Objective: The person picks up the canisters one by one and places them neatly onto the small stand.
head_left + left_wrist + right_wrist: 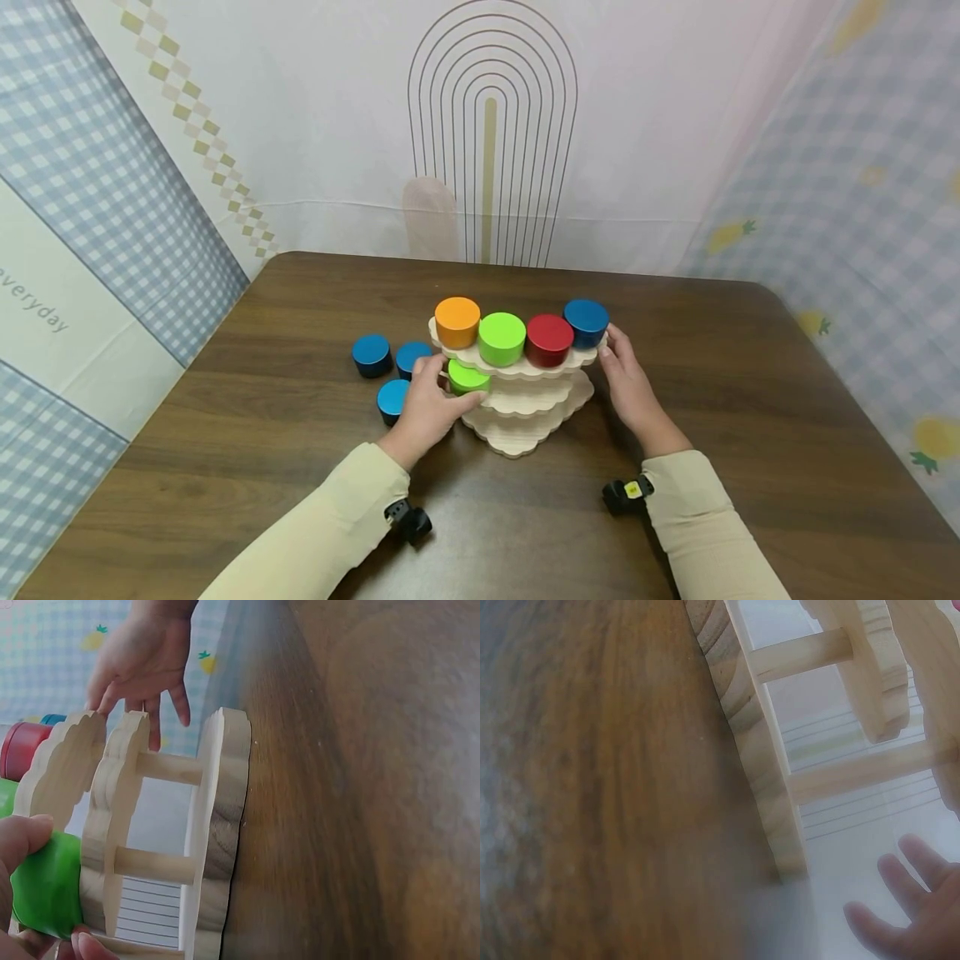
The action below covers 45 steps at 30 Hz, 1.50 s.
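Observation:
A wooden tiered stand (513, 433) with scalloped shelves stands mid-table. Its top shelf bears an orange cylinder (457, 323), a green cylinder (502, 340), a red cylinder (549, 342) and a blue cylinder (586, 323). My left hand (429, 410) pinches another green cylinder (469, 377) between thumb and fingers, at the left end of the middle shelf. That cylinder (49, 885) is against the shelf's edge in the left wrist view. At the top shelf's right end, my right hand (633, 396) rests its fingertips near the blue cylinder, fingers (153, 712) spread and fairly straight.
Left of the stand, a blue cylinder (372, 356), a second blue cylinder (412, 358) and a third blue cylinder (392, 400) sit on the brown wooden table (262, 467). The last two are partly behind my left hand. A patterned cloth (337, 125) hangs behind the table.

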Available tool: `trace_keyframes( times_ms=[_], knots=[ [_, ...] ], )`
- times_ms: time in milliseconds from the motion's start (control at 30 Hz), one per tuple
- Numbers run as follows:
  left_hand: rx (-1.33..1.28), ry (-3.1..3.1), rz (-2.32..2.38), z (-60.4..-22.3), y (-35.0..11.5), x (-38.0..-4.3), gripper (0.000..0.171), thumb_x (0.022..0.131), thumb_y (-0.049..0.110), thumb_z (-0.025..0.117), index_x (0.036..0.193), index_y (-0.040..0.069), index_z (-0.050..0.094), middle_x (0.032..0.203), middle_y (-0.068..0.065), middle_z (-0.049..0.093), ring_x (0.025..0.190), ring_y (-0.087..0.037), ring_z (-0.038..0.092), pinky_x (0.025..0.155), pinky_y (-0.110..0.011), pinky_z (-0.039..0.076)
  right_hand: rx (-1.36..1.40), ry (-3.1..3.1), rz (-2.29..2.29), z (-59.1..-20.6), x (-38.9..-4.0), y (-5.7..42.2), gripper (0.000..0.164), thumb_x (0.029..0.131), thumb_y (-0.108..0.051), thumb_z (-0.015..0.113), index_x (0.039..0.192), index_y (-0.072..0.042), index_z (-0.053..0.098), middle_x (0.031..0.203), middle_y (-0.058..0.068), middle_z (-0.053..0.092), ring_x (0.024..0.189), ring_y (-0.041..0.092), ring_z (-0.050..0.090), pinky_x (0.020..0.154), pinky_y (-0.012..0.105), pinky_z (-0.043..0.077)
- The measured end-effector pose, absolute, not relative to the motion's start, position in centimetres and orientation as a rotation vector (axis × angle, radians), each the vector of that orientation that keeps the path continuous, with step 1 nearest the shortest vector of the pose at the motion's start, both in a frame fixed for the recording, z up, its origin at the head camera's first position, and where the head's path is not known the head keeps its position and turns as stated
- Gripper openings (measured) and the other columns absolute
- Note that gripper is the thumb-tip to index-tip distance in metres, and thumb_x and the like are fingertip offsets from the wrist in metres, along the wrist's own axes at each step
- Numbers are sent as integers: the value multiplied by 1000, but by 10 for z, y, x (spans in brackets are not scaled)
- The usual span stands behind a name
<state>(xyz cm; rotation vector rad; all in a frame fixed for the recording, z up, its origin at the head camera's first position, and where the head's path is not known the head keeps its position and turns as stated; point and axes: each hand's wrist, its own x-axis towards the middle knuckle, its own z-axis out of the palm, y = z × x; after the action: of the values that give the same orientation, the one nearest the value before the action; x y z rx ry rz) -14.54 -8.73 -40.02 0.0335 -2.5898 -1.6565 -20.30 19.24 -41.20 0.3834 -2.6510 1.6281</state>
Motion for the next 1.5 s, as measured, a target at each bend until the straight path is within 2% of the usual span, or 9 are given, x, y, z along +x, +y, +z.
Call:
trace_keyframes(
  times_ms=[267,467,733,1000,1267,1500],
  knots=[
    [77,-2566,-1733,-401,-83,-149,49,79,21,80,116,0,56,108,-13,42,95,-24,44,74,-30,41,394,-2637,1645,-413,-203,192,54,107,-31,27,153,-6,14,156,22,18,143,41,18,112,60,17],
    [61,-2545,-1752,-402,-81,-151,49,79,20,80,119,2,57,105,-12,43,96,-24,40,73,-31,40,403,-2631,1649,-413,-203,193,54,107,-30,27,153,-6,14,157,21,17,143,41,17,112,60,17],
    [66,-2580,-1722,-402,-81,-153,49,80,23,80,119,3,58,107,-13,44,94,-23,42,73,-30,41,394,-2641,1644,-411,-202,192,54,107,-30,27,153,-7,13,157,20,16,143,40,17,113,60,17],
    [84,-2575,-1740,-403,-85,-151,51,79,26,81,114,1,54,107,-13,42,86,-22,45,68,-29,41,387,-2650,1633,-412,-204,193,55,107,-32,26,153,-5,13,157,22,16,143,41,17,112,60,17],
    [117,-2544,-1779,-397,-97,-145,64,79,20,80,132,3,48,116,-15,43,88,-21,47,70,-27,44,376,-2654,1634,-412,-203,193,54,107,-32,26,153,-7,13,157,21,17,143,41,18,112,60,17],
    [134,-2515,-1704,-386,-114,-140,61,78,11,79,131,2,50,116,-18,45,89,-23,51,71,-27,45,375,-2660,1640,-410,-202,192,54,107,-31,26,154,-9,13,158,20,16,143,40,17,112,61,16]
  ],
)
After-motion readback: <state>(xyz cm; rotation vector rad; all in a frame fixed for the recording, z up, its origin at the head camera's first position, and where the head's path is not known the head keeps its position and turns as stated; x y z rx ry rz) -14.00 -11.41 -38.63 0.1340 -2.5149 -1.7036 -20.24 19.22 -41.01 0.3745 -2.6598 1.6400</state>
